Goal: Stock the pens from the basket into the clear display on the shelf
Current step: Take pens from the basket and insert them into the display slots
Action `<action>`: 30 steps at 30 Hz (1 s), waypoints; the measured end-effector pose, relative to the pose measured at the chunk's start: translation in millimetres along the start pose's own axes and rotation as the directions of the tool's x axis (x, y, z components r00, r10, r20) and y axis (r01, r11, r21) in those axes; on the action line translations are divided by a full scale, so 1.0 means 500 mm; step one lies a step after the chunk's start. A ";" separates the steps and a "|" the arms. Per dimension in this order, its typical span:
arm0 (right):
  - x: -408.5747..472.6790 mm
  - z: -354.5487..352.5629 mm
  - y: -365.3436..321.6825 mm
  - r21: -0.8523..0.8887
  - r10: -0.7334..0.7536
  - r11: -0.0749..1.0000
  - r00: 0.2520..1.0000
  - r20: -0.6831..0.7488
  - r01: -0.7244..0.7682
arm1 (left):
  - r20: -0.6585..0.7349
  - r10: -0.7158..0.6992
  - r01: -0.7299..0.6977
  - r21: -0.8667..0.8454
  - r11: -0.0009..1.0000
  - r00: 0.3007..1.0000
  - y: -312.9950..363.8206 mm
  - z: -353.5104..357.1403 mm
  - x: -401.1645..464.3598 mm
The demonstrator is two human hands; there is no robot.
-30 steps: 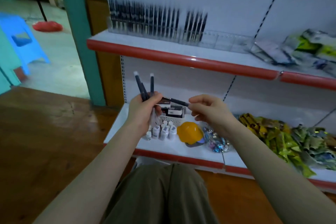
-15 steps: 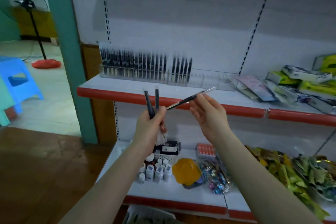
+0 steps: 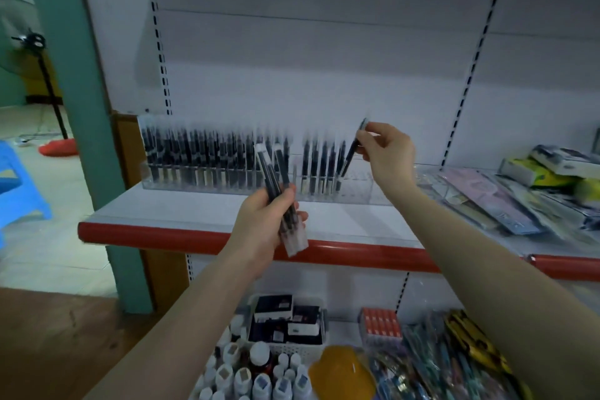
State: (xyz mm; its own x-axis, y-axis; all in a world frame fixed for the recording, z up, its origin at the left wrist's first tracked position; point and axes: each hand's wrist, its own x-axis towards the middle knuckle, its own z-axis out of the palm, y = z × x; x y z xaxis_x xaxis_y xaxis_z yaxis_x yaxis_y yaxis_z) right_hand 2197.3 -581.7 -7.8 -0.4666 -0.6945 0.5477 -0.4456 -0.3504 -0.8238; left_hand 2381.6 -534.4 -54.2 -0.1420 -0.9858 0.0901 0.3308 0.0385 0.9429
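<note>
A long clear display (image 3: 373,191) stands at the back of the upper shelf, its left and middle slots filled with several upright dark pens (image 3: 207,156). My right hand (image 3: 386,153) pinches a single dark pen (image 3: 350,153) by its upper end, tilted, with its lower tip at the slots just right of the filled rows. My left hand (image 3: 266,221) grips a small bunch of dark pens with clear caps (image 3: 279,198) in front of the display, above the shelf's red edge. A white basket (image 3: 282,346) holding small dark boxes sits on the lower shelf.
The upper shelf (image 3: 201,211) has a red front lip. Flat packets (image 3: 487,201) and boxes lie on its right side. On the lower shelf stand small bottles (image 3: 253,377), a yellow object (image 3: 341,373) and wrapped goods. A teal pillar (image 3: 65,75) rises at the left.
The view rose to the upper shelf. My right hand carried its pen up and right to the display, turning it from slanted to near upright. My left hand rose with its bunch.
</note>
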 end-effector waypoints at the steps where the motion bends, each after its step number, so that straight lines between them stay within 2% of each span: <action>1: 0.019 0.008 0.006 -0.031 -0.025 0.999 1.000 -0.003 0.025 | 0.008 0.000 0.000 0.005 1.000 1.000 -0.001 -0.001 0.011; 12: 0.089 0.045 0.062 -0.147 -0.025 0.989 0.998 0.063 0.034 | 0.051 0.040 -0.043 0.064 0.997 0.998 -0.009 -0.016 0.062; 21: 0.073 0.056 0.105 -0.254 0.058 0.967 0.982 0.177 -0.011 | 0.056 0.030 -0.036 0.094 0.995 0.998 -0.017 -0.010 0.059; 27: 0.062 0.049 0.099 -0.349 0.140 0.935 0.971 0.192 -0.066 | 0.057 0.046 -0.052 0.107 0.993 0.997 -0.014 -0.010 0.053; 29: 0.040 0.038 0.079 -0.297 0.103 0.953 0.983 0.153 -0.054 | 0.068 0.058 -0.066 0.120 0.991 0.996 -0.013 -0.011 0.049; 30: 0.023 0.032 0.064 -0.214 0.077 0.976 0.986 0.148 -0.044 | 0.079 0.068 -0.078 0.133 0.988 0.995 -0.013 -0.012 0.046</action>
State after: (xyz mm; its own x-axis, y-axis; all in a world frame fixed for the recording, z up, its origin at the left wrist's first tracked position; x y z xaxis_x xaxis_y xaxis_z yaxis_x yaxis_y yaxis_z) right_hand 2189.8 -611.1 -30.4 -0.3811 -0.8046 0.4554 -0.5777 -0.1774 -0.7968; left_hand 2381.9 -558.4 -60.0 -0.1926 -0.9647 0.1794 0.2138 0.1372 0.9672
